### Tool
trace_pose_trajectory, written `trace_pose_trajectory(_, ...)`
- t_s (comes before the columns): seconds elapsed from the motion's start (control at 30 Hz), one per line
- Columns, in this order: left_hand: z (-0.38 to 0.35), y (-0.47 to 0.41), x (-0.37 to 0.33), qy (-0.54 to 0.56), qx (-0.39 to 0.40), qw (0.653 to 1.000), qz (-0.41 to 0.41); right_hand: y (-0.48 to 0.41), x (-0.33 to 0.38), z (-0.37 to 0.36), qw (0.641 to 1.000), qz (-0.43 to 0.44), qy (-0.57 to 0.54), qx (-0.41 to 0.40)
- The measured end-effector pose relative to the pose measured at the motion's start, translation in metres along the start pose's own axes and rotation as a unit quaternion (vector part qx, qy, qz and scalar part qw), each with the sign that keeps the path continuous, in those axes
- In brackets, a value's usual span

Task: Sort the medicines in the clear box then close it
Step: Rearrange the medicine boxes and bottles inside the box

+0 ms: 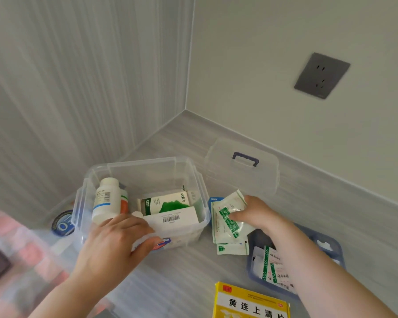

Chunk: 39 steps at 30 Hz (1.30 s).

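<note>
The clear box (147, 166) stands open on the grey surface. Inside it stand a white bottle (107, 199), a green and white carton (164, 203) and a white carton with a barcode (172, 218). My left hand (115, 242) grips the box's near rim. My right hand (259, 214) is shut on green and white sachets (228, 216) just right of the box. The clear lid (241, 166) with its purple handle lies behind them. A yellow carton (251, 301) lies near me.
A blue tray (326, 249) with more sachets (272, 268) sits under my right forearm. A round blue tin (62, 223) lies left of the box. Walls meet in a corner behind the box, with a grey socket (321, 75) on the right wall.
</note>
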<state>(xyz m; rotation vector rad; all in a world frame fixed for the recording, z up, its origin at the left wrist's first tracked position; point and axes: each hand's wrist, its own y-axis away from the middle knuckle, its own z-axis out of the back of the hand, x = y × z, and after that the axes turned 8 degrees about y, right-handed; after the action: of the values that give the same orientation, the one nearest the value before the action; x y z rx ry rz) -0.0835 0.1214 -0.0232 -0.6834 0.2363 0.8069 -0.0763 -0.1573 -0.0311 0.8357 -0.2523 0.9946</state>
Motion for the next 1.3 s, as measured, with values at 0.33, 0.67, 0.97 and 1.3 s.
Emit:
trace_pose_trajectory(0.33, 0.021, -0.003, 0.026, -0.021, 0.000, 0.999, 0.029, 0.042, 0.084, 0.065, 0.969, 0.202, -0.033, -0.137)
trace_pose_trajectory(0.67, 0.024, -0.001, 0.028, 0.009, 0.013, 0.999, 0.052, -0.008, 0.183, -0.027, 0.881, 0.299, 0.352, 0.103)
trace_pose_trajectory(0.97, 0.024, 0.000, 0.033, 0.031, 0.030, 0.997, 0.071, -0.047, 0.167, -0.074, 0.816, 0.170, 0.504, 0.225)
trace_pose_trajectory(1.3, 0.022, -0.001, 0.033, 0.026, 0.025, 0.997, 0.069, -0.034, 0.141, -0.070, 0.836, 0.279, 0.469, 0.061)
